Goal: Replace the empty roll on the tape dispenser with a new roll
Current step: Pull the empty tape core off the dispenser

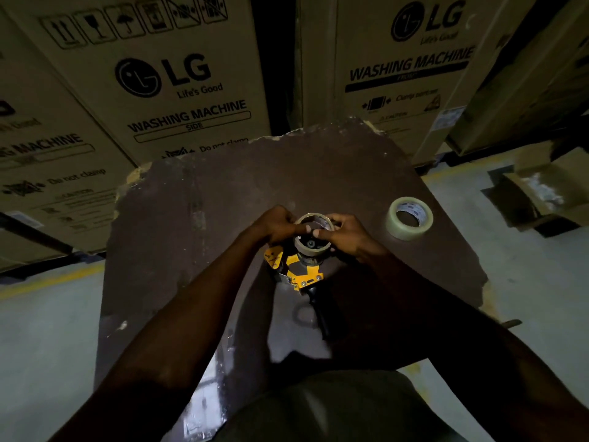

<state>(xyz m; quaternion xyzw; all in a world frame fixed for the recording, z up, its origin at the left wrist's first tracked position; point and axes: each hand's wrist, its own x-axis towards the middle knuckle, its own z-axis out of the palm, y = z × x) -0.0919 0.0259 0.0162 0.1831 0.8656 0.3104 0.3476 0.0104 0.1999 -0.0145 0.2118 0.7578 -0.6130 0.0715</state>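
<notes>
The yellow-and-black tape dispenser (296,275) lies on our dark brown tabletop (197,193), our left hand (274,226) and right hand (345,234) pinching its empty brown cardboard core (314,232) between closed fingers, the clear new tape roll (409,222) lying farther right.

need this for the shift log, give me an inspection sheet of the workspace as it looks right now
surface: dark brown table, edges chipped, top worn
job's things: yellow tape dispenser lying on the table; empty roll at its hub; new roll lying flat to the right, untouched
clutter: nothing seen
grippers: left hand and right hand both pinch the empty roll with the fingers
cables: nothing seen
surroundings: washing machine cartons behind; open cardboard box on the floor at right; dim light
</notes>
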